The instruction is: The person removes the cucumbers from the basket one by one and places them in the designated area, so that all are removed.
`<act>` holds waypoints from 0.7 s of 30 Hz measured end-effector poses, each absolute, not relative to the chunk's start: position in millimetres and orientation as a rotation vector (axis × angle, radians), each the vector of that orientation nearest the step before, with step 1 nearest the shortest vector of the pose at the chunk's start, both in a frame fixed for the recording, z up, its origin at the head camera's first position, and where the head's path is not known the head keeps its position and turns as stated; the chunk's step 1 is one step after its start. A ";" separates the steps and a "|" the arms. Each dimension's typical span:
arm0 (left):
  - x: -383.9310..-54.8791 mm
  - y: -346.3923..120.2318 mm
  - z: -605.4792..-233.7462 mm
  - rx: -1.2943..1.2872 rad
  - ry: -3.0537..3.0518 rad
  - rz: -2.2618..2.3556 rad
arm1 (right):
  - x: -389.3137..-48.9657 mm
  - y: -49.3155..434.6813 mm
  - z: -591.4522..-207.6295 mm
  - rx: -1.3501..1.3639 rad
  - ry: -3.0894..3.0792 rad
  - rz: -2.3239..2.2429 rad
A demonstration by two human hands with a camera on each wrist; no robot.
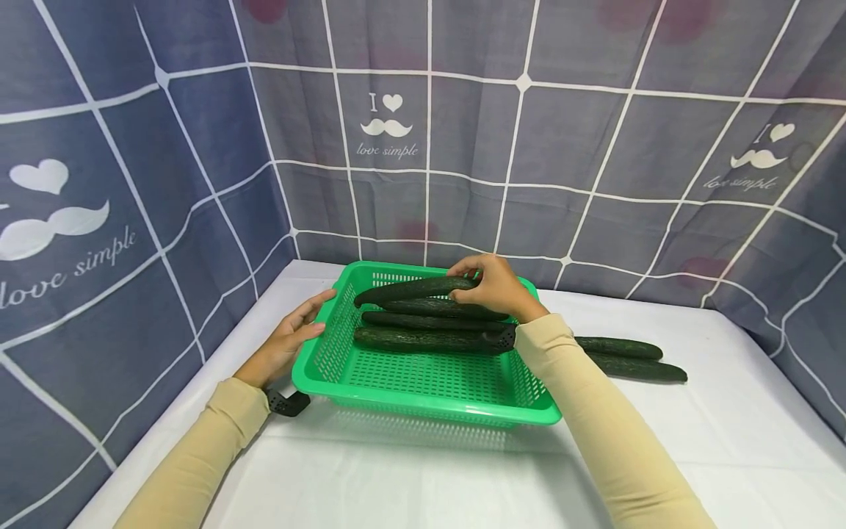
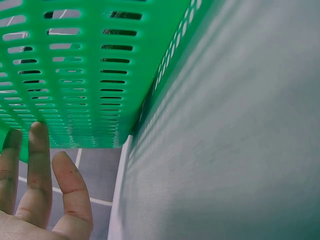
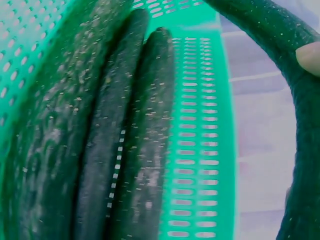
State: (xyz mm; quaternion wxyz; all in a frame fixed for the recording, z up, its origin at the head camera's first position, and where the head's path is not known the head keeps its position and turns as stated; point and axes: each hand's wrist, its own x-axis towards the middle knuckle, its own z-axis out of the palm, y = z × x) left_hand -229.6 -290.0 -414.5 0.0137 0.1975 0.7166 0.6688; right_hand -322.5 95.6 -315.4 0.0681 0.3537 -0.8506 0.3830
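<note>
A green plastic basket (image 1: 429, 406) with slotted walls stands on the table. Three dark green cucumbers (image 1: 429, 339) lie side by side in it. My right hand (image 1: 494, 285) pinches a curved cucumber (image 1: 410, 290) near its right end, above the others at the basket's far side. In the right wrist view this held cucumber (image 3: 307, 140) appears apart from the three below, with a fingertip on it. My left hand (image 1: 291, 338) is at the basket's left rim, fingers extended. The left wrist view shows its fingers (image 2: 37, 175) close against the slotted wall; contact is hard to tell.
Two more cucumbers (image 1: 637, 369) lie on the white tablecloth (image 1: 410, 485) right of the basket, partly hidden by my right sleeve (image 1: 581, 397). A grey checked curtain (image 1: 463, 147) rises behind the table and along its left side.
</note>
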 end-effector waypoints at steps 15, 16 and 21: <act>-228.0 -289.0 -411.9 0.612 2.260 2.067 | -299.2 110.3 -286.4 0.993 -2.540 1.100; -228.0 -289.1 -412.0 0.613 2.257 2.066 | -298.4 111.9 -286.3 0.995 -2.533 1.102; -227.7 -289.6 -412.5 0.621 2.254 2.060 | -294.3 120.2 -285.5 1.015 -2.482 1.088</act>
